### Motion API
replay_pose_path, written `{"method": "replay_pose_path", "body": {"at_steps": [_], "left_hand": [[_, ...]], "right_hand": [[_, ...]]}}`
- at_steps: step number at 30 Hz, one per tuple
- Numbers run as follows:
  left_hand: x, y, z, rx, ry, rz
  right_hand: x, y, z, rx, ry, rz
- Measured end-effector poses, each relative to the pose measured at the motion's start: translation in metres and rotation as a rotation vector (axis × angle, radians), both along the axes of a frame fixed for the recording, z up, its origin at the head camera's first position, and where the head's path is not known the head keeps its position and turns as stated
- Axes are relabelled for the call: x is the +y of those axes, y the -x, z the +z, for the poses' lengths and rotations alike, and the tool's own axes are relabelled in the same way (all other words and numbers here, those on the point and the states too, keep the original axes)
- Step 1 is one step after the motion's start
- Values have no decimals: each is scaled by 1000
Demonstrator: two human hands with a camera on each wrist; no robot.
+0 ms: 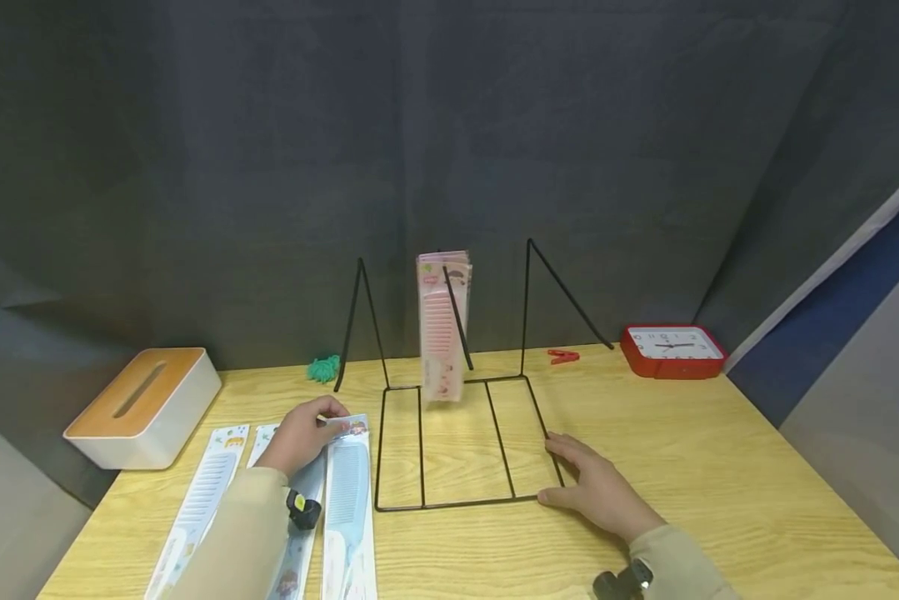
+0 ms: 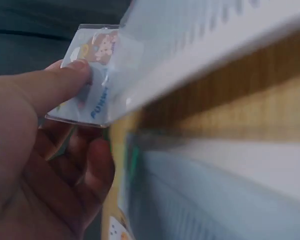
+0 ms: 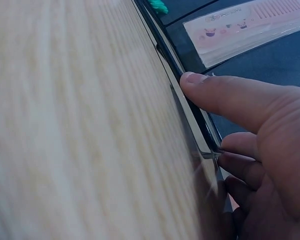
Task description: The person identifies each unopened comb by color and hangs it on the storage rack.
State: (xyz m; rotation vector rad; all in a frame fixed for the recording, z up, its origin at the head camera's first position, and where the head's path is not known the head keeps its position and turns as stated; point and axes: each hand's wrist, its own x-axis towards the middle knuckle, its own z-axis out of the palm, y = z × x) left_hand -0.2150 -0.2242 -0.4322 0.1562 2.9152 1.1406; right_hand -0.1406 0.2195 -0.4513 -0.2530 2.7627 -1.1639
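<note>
At the lower left of the frame, the left hand point(image 1: 299, 437) pinches the far end of a blue comb pack point(image 1: 349, 492), its grip clamped there with the thumb on the printed face. The pack's long axis runs up and down the frame (teeth towards the top, handle towards the bottom edge). Right of centre, the right hand point(image 1: 599, 487), thumb and fingers apart, touches the black wire rack point(image 1: 464, 503).
</note>
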Motion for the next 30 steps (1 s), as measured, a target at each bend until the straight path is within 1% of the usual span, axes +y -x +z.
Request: {"method": "replay_pose_path", "body": {"at_steps": [2,8,11,15,18,20,23,26,30], "left_hand": [[1,-9,5,2,-34,4],[3,-39,22,60,-129,-3],[1,-53,30,69,-171,2],[1,-76,47,66,-244,1],[2,-95,61,91,-322,-12],[3,-106,70,129,-387,-26],[6,-122,83,204,-452,-52],[12,-135,98,269,-468,-58],[22,-149,118,355,-495,-93]], "right_hand": [[0,0,1,-1,6,0],[0,0,1,-6,19,-1],[0,-1,1,-11,17,-2],[0,-2,1,-15,18,-12],[-1,-2,2,-12,17,-16],[-1,-2,2,-7,16,-14],[0,-2,1,-1,14,-13],[0,-2,0,0,15,-14],[-1,-2,1,-1,20,-17]]}}
